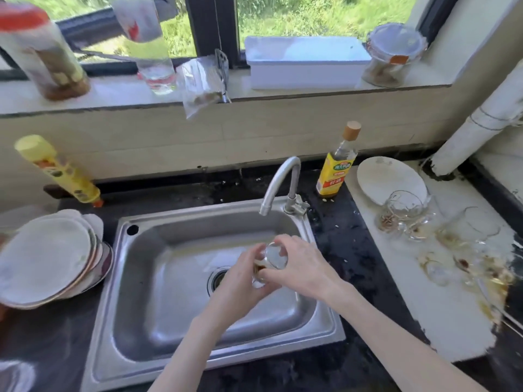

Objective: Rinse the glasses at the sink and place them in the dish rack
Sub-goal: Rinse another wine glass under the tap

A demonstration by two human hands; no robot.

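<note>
We reach both bare arms forward, and they meet in the middle. Our left hand [240,278] curls its fingers and grips from the left. Our right hand [300,267] wraps over from the right, with its thumb on the near side. The two hands touch.

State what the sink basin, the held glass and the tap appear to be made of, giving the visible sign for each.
Sink basin: likely brushed stainless steel, grey with a dull sheen.
Glass: clear glass or possibly plastic; both hands show through it.
Tap: polished metal, probably chromed, with bright highlights.
</note>
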